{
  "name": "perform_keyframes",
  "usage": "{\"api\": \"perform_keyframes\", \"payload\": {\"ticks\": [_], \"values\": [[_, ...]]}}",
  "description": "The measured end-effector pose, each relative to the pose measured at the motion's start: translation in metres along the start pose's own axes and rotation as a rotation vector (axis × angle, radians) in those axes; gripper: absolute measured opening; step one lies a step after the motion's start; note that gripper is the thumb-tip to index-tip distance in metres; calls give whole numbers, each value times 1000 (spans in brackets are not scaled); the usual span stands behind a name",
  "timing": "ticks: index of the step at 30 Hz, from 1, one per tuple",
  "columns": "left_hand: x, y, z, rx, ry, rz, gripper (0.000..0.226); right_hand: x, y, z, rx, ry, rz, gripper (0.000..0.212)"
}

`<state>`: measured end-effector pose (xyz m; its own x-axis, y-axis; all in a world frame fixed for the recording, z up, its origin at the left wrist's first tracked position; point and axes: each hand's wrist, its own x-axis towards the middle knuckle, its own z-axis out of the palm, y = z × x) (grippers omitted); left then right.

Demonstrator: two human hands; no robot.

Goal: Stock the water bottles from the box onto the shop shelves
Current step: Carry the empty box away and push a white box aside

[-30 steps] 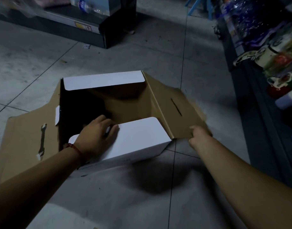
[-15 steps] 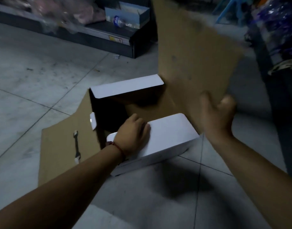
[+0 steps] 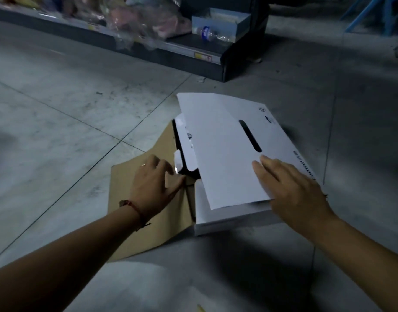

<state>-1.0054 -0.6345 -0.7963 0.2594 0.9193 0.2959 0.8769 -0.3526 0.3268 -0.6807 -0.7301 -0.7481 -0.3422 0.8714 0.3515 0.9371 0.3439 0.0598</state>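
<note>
1. Where the aisle opens out, the floor [image 3: 58,113] is laid with large pale-grey tiles, matt and scuffed, with thin dark joints between them.
2. Along the far side runs the shelf unit [image 3: 216,68], a dark metal base with a flat bottom shelf. Crinkled clear-plastic packs sit blurred on its left part.
3. On the tiles near the end of that unit sits the box [image 3: 227,219], made of cardboard that is smooth white outside and raw brown inside.
4. Its right flap [image 3: 220,158], a white rectangle with a long dark slot cut through it, is folded over the opening. Only a dark gap shows at the left, and the inside is too dark to read.
5. Its left flap [image 3: 148,235] lies flat on the floor, brown side up, with angled corners.
6. The right hand [image 3: 292,190] lies palm-down on the near end of the right flap, fingers straight and pressed together.
7. The left hand [image 3: 153,188] is above the left flap beside the box's left wall, fingers loosely spread. Whether the thumb tip touches the box edge I cannot tell.
8. A shallow blue-and-white card tray [image 3: 241,23] stands at the shelf's right end.
9. One water bottle [image 3: 212,35], clear ribbed plastic with a blue label, lies on its side on the bottom shelf, just in front of the tray.
10. A red cord bracelet [image 3: 131,207] circles the left wrist.
11. A thin ring [image 3: 143,165] sits on one left finger.
</note>
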Motion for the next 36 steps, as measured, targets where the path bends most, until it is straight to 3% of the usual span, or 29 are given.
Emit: {"api": "perform_keyframes", "payload": {"ticks": [2, 4, 8, 11, 14, 19, 26, 31, 36], "values": [[1, -4, 6, -177, -76, -164, 48, -6, -8, -6, -55, -54, -2, 47], [8, 3, 11, -347, -161, -269, 58, -12, -22, -19, -82, -101, -1, 67], [14, 18, 21, -428, -129, -299, 35, -24, -44, -28, -103, -281, 29, 96], [13, 33, 22, -458, -145, -201, 17, -28, -47, -19, -51, -338, -46, 85], [8, 48, 28, -517, -211, -109, 17, -23, -52, -15, 8, -400, -158, 75], [-5, 63, 39, -683, -191, -211, 25, 2, -58, -7, 296, -520, -156, 72], [-3, 65, 35, -663, -176, -163, 13, 29, -60, 17, 151, -498, -207, 63], [0, 58, 30, -489, -161, -118, 7, 19, -60, 24, 184, -548, -202, 64], [-3, 60, 32, -563, -150, -152, 13, 8, -53, 29, 306, -467, -114, 59]]}}
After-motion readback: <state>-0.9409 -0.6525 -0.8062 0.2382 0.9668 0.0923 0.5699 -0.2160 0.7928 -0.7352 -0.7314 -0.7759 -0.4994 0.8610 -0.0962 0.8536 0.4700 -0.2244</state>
